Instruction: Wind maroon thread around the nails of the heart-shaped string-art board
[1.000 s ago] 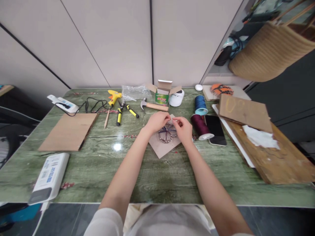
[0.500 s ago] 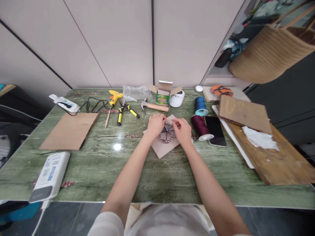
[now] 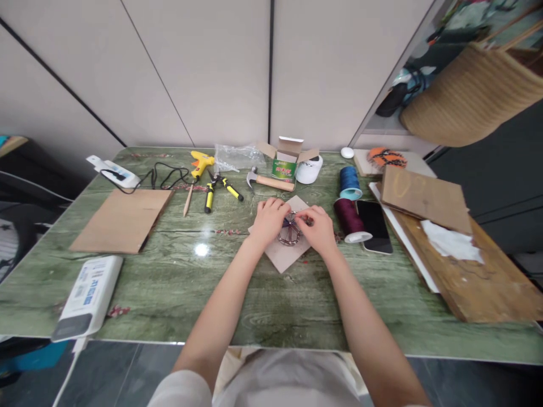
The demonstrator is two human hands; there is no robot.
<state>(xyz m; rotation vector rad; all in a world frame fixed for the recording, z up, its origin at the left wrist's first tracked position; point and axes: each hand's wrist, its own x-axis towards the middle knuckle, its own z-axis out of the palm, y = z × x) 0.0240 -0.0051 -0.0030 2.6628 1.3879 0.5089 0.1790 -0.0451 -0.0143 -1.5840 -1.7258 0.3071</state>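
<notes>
A small pale square board (image 3: 282,259) lies turned cornerwise on the table, under both hands. A ring of nails (image 3: 289,243) stands on it, with dark thread (image 3: 290,224) running across in spokes. My left hand (image 3: 271,219) bends over the board's left side, fingers together against the ring's upper left and closed on the board. At the ring's right edge my right hand (image 3: 317,227) is closed, thumb and forefinger pinching what looks like the dark thread; the strand itself is too fine to follow. Fingers cover part of the ring.
Behind the board are a hammer (image 3: 271,182), an opened green box (image 3: 284,168), yellow-handled pliers (image 3: 209,198) and a yellow glue gun (image 3: 201,164). Right stand a blue spool (image 3: 349,182), a maroon spool (image 3: 351,220) and a phone (image 3: 375,226). Cardboard (image 3: 123,220) lies left.
My right hand has turned inward, its fingertips now lower at the ring's right side and pinched closer together. My left hand stays on the board. The whole view has shifted slightly.
</notes>
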